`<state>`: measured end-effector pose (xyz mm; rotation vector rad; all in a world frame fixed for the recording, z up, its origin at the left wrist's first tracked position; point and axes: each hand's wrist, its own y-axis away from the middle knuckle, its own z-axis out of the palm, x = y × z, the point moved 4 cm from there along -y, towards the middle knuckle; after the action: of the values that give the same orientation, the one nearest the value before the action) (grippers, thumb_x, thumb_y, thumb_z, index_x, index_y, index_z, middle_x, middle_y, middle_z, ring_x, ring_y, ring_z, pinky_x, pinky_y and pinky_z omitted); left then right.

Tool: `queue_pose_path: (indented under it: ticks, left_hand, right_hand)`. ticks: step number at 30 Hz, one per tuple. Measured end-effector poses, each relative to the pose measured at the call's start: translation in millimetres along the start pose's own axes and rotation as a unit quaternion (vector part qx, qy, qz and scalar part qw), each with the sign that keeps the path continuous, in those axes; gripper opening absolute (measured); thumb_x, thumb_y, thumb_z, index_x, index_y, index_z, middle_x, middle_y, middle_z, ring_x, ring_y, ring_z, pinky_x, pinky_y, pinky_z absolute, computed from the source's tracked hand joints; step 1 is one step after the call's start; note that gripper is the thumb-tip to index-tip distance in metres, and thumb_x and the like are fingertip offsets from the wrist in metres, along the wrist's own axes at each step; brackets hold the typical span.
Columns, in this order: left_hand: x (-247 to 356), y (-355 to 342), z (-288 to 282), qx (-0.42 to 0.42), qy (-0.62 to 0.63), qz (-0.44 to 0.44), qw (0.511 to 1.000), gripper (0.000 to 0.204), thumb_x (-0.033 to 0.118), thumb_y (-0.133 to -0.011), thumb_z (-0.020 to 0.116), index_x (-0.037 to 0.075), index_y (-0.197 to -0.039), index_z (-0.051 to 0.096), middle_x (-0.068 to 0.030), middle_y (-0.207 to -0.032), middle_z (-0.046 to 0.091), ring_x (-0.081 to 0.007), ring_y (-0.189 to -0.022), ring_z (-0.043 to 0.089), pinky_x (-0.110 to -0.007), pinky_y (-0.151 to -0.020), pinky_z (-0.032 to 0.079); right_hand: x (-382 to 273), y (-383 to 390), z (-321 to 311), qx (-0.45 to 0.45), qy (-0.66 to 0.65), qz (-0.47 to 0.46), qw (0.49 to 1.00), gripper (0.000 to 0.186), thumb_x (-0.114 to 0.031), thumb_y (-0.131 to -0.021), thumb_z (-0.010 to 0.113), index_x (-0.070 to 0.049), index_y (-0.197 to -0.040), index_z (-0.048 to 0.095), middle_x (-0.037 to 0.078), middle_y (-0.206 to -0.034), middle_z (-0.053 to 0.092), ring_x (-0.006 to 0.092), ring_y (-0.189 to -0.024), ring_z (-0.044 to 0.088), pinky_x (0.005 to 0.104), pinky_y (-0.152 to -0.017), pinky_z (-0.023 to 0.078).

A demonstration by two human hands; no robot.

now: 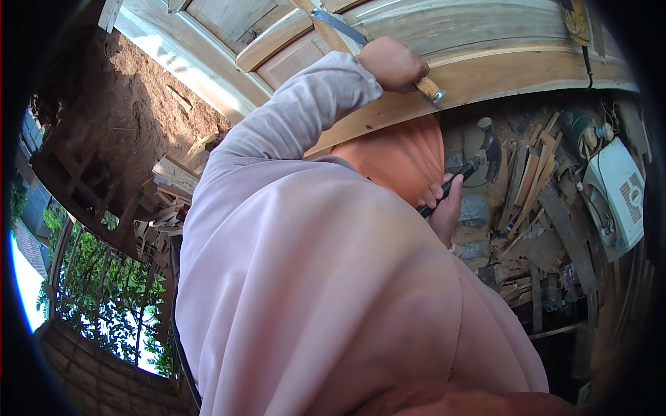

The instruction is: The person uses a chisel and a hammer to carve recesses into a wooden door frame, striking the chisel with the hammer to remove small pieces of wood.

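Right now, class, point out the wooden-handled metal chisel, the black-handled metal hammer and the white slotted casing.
Wooden-handled metal chisel [340, 26]: head view, on its flat blade.
Black-handled metal hammer [476, 163]: head view, on its upper handle.
White slotted casing [617, 193]: head view, on its broad face.

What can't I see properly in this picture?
Chisel: head view, middle part hidden by the left hand.
Hammer: head view, gripped part hidden by the right hand.
Panelled woodwork: head view, far side cut off by the upper edge.
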<state>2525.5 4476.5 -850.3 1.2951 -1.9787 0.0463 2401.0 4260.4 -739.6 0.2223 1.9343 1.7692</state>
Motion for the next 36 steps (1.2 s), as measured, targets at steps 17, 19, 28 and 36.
queue_pose_path:
  ticks: [17, 19, 28, 36]
  left_hand:
    - [-2.4, -1.2, 5.5, -0.014, -0.011, -0.005, 1.0, 0.021, 0.031, -0.072, 0.065, 0.011, -0.081, 0.064, -0.0097, -0.073, 0.065, -0.0305, -0.068, 0.065, -0.043, -0.058, 0.051]
    - [-2.6, 0.5, 4.0, -0.022, -0.013, -0.016, 1.0, 0.021, 0.03, -0.072, 0.064, 0.011, -0.081, 0.064, -0.0098, -0.073, 0.065, -0.0303, -0.069, 0.065, -0.043, -0.058, 0.051]
    - [-16.7, 39.6, -12.1, -0.055, -0.009, -0.153, 0.987, 0.024, 0.03, -0.074, 0.065, 0.009, -0.087, 0.064, -0.0114, -0.077, 0.066, -0.0323, -0.073, 0.065, -0.044, -0.063, 0.052]
    - [-13.7, 153.2, -21.2, 0.005, 0.143, -0.426, 0.893, 0.037, 0.041, -0.078, 0.065, 0.006, -0.088, 0.064, -0.0176, -0.079, 0.066, -0.0362, -0.077, 0.064, -0.046, -0.067, 0.049]
  right_hand:
    - [-5.8, -2.8, -12.1, -0.052, 0.071, 0.07, 0.994, 0.034, -0.046, -0.098, 0.04, -0.013, -0.091, 0.045, -0.004, -0.061, 0.038, 0.0072, -0.046, 0.036, 0.0229, -0.046, 0.036]
    - [-33.0, -14.9, -9.8, -0.066, -0.051, -0.032, 0.996, 0.034, -0.046, -0.099, 0.039, -0.014, -0.089, 0.045, -0.004, -0.06, 0.038, 0.0067, -0.046, 0.036, 0.0221, -0.047, 0.036]
    - [-27.6, 9.0, -2.2, -0.066, 0.118, -0.003, 0.991, 0.032, -0.043, -0.099, 0.041, -0.013, -0.091, 0.046, -0.003, -0.06, 0.04, 0.0077, -0.044, 0.037, 0.0237, -0.045, 0.033]
    - [-90.4, 25.3, -40.1, -0.024, 0.181, -0.078, 0.98, 0.032, -0.043, -0.098, 0.042, -0.012, -0.091, 0.047, -0.003, -0.059, 0.042, 0.0061, -0.044, 0.038, 0.022, -0.044, 0.035]
